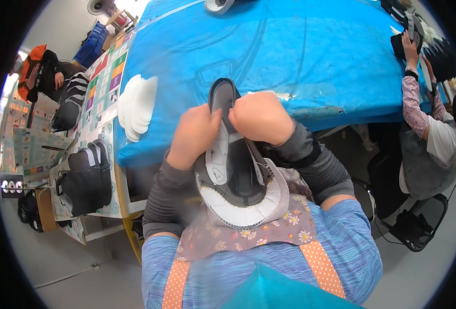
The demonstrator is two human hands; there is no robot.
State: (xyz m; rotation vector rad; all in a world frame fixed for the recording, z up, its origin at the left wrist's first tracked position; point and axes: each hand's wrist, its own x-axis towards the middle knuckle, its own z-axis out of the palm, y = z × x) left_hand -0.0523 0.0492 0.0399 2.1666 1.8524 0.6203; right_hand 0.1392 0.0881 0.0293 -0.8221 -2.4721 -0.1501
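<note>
Gripping the shoe upper [242,177] by both edges of its narrow far end in curled left hand [193,133] and right hand [264,118], equally near its long axis pointing from apron [290,219] toward table [341,62].

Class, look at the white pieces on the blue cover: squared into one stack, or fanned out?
Fanned out: the white pieces overlap, several rounded edges showing stepwise.

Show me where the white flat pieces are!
The white flat pieces lie stacked left of centre in the head view, on the blue cover, left of the left hand.
</note>
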